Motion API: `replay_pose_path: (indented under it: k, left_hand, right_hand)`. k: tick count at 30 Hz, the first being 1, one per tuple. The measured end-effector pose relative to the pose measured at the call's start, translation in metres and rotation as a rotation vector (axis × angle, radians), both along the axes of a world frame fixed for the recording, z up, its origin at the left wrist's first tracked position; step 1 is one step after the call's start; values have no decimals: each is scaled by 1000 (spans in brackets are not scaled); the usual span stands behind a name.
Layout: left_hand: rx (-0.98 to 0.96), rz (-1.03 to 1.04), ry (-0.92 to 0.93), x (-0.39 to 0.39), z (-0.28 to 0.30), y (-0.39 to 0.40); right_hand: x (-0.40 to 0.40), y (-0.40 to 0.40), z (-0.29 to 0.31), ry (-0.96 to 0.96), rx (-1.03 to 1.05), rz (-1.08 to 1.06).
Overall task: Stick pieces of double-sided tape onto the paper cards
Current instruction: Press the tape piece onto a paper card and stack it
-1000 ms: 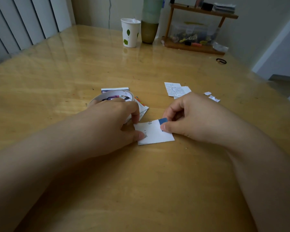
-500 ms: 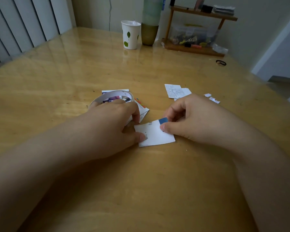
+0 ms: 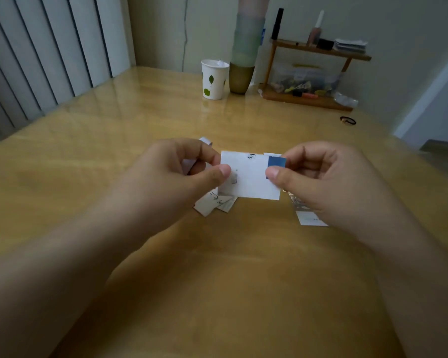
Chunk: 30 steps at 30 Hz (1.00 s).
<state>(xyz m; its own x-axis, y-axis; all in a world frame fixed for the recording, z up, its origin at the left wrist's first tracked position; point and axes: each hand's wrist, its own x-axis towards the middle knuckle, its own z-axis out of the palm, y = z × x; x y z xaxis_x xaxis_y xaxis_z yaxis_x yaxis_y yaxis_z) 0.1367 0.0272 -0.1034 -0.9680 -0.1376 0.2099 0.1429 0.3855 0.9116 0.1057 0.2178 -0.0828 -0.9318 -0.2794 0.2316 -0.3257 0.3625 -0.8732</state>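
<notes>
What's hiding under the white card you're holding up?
Under the white card a few loose paper pieces lie on the table. The card and both hands cover anything else there.

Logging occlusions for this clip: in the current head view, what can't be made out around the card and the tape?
- Tape roll: hidden in the head view, probably behind the left hand.
- Blue tape piece: the right hand thumb covers its lower part; adhesion to the white card unclear.
- Card's printing: too small and blurred.
- Loose paper pieces: partly under card and hands.
</notes>
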Motion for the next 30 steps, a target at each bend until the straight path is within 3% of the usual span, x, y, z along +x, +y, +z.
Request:
replay_pose_path:
  k: [5, 11, 30]
  left_hand:
    - [169, -50, -15, 0, 1, -2]
    - [230, -47, 6, 2, 6, 1]
    - [272, -13, 42, 2, 6, 3]
  right_hand:
    - [1, -3, -1, -6, -165, 0]
    - [0, -9, -7, -63, -328, -33]
    - [7, -14, -5, 74, -330, -120]
